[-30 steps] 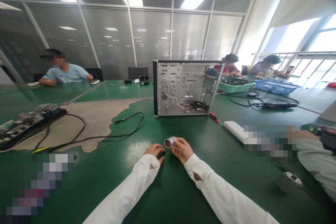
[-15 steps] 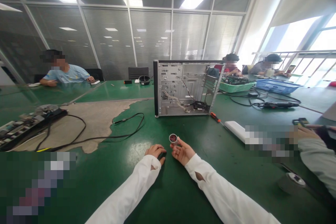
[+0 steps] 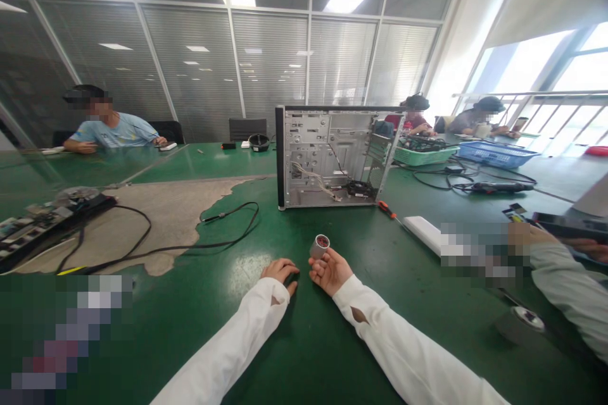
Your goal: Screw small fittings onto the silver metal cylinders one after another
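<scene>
My right hand (image 3: 331, 273) is closed round a small silver cylinder (image 3: 319, 247) with a reddish inside, holding it above the green table (image 3: 304, 342). Left of it, my left hand (image 3: 279, 272) rests on the table with its fingers bent and the thumb apart; a dark patch shows between thumb and fingers, too small to make out. Beyond both hands, an open computer case (image 3: 332, 158) stands upright, with loose cables and a black fan (image 3: 360, 188) inside.
An orange-handled screwdriver (image 3: 386, 209) lies by the case, near a long white object (image 3: 422, 232). A person's hand (image 3: 522, 237) is at the right. Green (image 3: 425, 156) and blue (image 3: 496, 153) baskets stand behind. A black cable (image 3: 228, 243) and circuit parts (image 3: 47, 228) lie left.
The cylinder in my right hand has tilted more upright and shifted slightly right. At the right, the person's hand has moved slightly and a dark object shows more beside it.
</scene>
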The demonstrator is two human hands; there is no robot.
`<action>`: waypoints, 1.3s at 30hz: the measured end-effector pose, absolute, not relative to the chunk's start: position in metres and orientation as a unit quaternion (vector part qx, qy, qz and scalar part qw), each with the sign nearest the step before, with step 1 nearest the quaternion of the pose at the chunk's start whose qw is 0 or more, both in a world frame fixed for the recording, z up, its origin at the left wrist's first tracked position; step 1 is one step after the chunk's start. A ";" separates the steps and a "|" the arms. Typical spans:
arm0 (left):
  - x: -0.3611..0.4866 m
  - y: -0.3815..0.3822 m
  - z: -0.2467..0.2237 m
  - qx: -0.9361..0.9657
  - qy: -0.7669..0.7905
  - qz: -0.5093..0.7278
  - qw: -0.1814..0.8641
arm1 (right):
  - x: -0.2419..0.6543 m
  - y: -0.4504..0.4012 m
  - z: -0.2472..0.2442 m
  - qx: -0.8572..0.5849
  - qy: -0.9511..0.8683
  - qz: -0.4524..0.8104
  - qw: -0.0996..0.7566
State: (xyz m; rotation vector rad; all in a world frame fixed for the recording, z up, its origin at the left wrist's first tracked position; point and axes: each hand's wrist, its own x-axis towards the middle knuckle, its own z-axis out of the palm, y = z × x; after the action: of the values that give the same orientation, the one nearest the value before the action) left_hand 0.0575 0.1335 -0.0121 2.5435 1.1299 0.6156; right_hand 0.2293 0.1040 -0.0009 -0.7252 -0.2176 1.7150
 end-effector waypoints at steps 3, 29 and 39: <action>0.057 0.135 -0.015 0.886 0.387 0.215 0.138 | 0.230 0.104 -0.002 -0.303 -0.091 0.736 0.598; 0.058 0.149 -0.030 0.888 0.401 0.181 0.132 | 0.222 0.102 -0.006 -0.290 -0.263 0.678 0.623; 0.058 0.149 -0.024 0.888 0.421 0.136 0.127 | 0.218 0.102 -0.011 -0.308 -0.299 0.660 0.616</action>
State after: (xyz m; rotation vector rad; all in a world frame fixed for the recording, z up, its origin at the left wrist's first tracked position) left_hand 0.0584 0.1490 -0.0240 2.5845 1.2246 0.3962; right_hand 0.2182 0.1018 -0.0113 -0.7100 -0.6882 1.5198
